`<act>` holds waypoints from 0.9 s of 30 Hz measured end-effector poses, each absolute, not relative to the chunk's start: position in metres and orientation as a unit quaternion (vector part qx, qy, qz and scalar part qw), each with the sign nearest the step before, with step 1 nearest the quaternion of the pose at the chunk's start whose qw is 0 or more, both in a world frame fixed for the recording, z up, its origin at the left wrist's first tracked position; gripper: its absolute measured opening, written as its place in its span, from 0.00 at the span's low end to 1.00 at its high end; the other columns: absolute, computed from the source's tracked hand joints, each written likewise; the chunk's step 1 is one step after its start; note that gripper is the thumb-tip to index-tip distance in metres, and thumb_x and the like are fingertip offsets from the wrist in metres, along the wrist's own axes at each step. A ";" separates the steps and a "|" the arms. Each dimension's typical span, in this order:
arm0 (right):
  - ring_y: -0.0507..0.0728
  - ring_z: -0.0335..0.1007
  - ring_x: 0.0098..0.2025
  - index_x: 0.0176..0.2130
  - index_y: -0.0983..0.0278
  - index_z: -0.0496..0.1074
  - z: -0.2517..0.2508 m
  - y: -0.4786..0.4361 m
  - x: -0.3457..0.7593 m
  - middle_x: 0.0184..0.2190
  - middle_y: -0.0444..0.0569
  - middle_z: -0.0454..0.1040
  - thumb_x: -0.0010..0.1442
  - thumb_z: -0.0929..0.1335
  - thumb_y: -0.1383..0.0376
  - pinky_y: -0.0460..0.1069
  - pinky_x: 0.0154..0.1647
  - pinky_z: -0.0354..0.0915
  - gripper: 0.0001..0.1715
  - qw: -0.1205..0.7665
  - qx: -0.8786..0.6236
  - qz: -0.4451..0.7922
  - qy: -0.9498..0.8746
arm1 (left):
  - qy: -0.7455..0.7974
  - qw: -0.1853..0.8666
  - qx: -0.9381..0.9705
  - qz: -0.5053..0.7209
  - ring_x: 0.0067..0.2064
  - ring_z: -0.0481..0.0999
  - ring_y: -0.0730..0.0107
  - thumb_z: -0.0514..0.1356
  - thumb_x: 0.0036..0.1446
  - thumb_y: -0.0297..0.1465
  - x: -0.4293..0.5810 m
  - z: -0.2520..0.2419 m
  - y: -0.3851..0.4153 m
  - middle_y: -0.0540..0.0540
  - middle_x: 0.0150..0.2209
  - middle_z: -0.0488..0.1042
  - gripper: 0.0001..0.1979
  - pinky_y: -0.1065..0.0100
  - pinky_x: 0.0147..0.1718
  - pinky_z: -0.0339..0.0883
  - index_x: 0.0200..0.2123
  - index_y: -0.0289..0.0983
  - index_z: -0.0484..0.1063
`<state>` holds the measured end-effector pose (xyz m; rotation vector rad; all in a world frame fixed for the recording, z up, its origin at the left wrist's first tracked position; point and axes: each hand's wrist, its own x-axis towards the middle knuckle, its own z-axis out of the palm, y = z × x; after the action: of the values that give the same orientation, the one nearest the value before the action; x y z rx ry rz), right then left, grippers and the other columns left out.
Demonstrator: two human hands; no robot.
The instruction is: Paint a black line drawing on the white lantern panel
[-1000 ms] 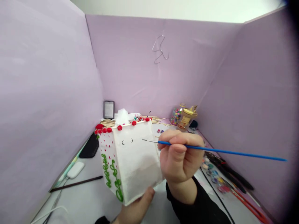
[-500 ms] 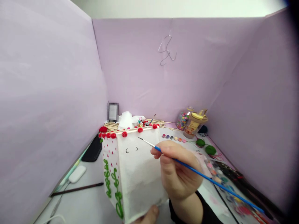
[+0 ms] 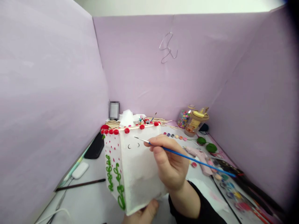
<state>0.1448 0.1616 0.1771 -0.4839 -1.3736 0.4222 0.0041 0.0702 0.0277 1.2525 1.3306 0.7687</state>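
Observation:
A white paper lantern (image 3: 140, 174) stands tilted in front of me, with red pompoms along its top edge. Its left face carries green curled vines and small pink marks; two thin dark curves are drawn on the face toward me. My left hand (image 3: 143, 214) grips the lantern's lower edge, thumb on the near side and the other fingers mostly hidden. Pinched in my right hand (image 3: 171, 165) is a thin blue paintbrush (image 3: 187, 156). Its dark tip lies just above the two curves; whether it touches the paper I cannot tell.
Behind the lantern lie wooden sticks (image 3: 161, 120) and white tissue (image 3: 127, 118). On the right are small paint pots (image 3: 177, 137), a cup (image 3: 196, 123), green pompoms (image 3: 211, 147) and a pink glue gun (image 3: 202, 160). A phone (image 3: 94, 146), white case (image 3: 80, 170) and dark brush (image 3: 80, 184) lie left.
My right hand has moved left with the paintbrush, bringing its tip left to above the curves. The glue gun shows more now. My left hand still holds the lantern.

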 end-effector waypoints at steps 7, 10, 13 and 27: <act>0.53 0.78 0.31 0.41 0.58 0.79 0.181 0.164 0.143 0.32 0.43 0.83 0.63 0.68 0.74 0.47 0.31 0.73 0.13 0.720 -0.258 0.177 -0.619 | 0.608 0.556 0.517 0.231 0.66 0.73 0.30 0.54 0.44 0.65 0.022 0.083 0.079 0.26 0.48 0.85 0.42 0.36 0.73 0.45 0.47 0.39 0.82; 0.53 0.76 0.28 0.37 0.59 0.78 0.185 0.165 0.143 0.30 0.43 0.83 0.62 0.68 0.75 0.47 0.29 0.71 0.12 0.699 -0.268 0.169 -0.641 | 0.613 0.551 0.517 0.231 0.65 0.74 0.29 0.54 0.43 0.62 0.024 0.090 0.080 0.27 0.46 0.85 0.40 0.35 0.73 0.43 0.48 0.41 0.80; 0.53 0.75 0.28 0.36 0.59 0.78 0.185 0.166 0.143 0.28 0.42 0.82 0.61 0.68 0.74 0.47 0.28 0.70 0.11 0.691 -0.286 0.161 -0.644 | 0.603 0.557 0.518 0.239 0.65 0.75 0.33 0.55 0.45 0.60 0.023 0.088 0.080 0.30 0.46 0.86 0.39 0.39 0.74 0.45 0.52 0.42 0.79; 0.55 0.75 0.28 0.35 0.60 0.79 0.184 0.172 0.148 0.27 0.44 0.81 0.60 0.70 0.73 0.49 0.27 0.69 0.09 0.675 -0.304 0.151 -0.655 | 0.583 0.554 0.541 0.245 0.68 0.72 0.38 0.57 0.50 0.55 0.021 0.084 0.079 0.33 0.53 0.85 0.37 0.45 0.75 0.41 0.56 0.41 0.79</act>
<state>0.1478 0.1725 0.1837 -0.6837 -1.4747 0.3404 0.0207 0.0791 0.0838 1.2794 1.3788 0.5791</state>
